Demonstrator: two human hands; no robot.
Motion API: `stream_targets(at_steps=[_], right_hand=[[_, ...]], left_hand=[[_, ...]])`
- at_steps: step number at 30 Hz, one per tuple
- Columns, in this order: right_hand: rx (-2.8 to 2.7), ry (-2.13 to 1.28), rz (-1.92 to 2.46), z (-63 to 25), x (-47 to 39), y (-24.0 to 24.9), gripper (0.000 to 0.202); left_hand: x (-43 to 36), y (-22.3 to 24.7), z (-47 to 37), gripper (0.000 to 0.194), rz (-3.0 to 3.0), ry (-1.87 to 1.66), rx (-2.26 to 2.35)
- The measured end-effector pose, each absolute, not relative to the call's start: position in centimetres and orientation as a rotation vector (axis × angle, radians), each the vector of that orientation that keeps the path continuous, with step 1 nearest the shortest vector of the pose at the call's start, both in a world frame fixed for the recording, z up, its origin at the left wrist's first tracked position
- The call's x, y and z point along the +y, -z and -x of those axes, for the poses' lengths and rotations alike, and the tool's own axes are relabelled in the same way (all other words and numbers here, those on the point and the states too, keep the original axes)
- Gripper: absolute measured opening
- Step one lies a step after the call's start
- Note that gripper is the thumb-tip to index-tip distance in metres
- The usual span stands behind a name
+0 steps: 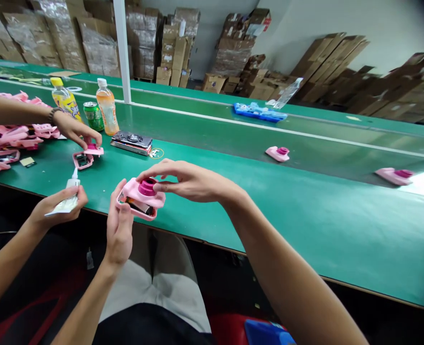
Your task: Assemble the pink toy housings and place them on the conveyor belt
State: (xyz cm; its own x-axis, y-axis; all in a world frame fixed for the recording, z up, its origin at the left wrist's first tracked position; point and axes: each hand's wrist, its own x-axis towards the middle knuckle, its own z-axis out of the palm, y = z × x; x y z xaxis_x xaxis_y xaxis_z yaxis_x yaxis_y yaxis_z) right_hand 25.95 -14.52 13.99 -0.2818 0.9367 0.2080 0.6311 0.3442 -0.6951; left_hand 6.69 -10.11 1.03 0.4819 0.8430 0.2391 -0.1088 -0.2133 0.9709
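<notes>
Over the front edge of the green bench, both my hands hold a pink toy camera [147, 197]. Its front cover with the magenta lens ring sits tilted on the back shell, and dark inner parts show in the gap between them. My left hand [120, 230] grips the back shell from the left, thumb at the lower edge. From the right, my right hand [183, 182] pinches the front cover around the lens ring.
At left, a co-worker's hands [59, 201] hold a glue bottle [71, 184] and another pink camera [84, 159]. Beyond stand drink bottles [107, 108], a can [93, 116] and a black boxed item [131, 141]. Pink cameras [279, 154] lie along the belt at right.
</notes>
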Motion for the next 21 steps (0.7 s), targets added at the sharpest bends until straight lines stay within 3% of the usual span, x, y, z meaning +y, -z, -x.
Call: stream_targets(at_steps=[5,9,11,13,17,21], right_hand=[[-2.15,-0.784,1.29,-26.1,-12.7,-15.9,0.029],[-1.789,-0.407,1.462,-25.0,-14.1,-14.4,0.021],[-1.5,-0.12,1.553,-23.7,-16.2,-12.4,0.018],[-1.358,0.031,1.633,-22.5,-18.2,-10.0,0.028],[-1.352,0.054,1.722,-20.9,-19.6,-6.4,0.036],[-1.221,0.058,1.649,-20.1,-18.3,-4.9,0.025]], left_hand=[[-9.6,-2.9,-8.4,0.04,-1.062,-1.131,0.466],[-9.1,-3.9,-9.6,0.029,-0.925,-1.15,0.371],[-9.1,-4.0,-10.3,0.03,-0.888,-1.175,0.354],[-9.4,-3.8,-11.0,0.033,-0.883,-1.171,0.348],[-10.4,-2.6,-12.7,0.041,-0.917,-1.124,0.378],[-11.1,-2.0,-14.1,0.042,-0.901,-1.184,0.45]])
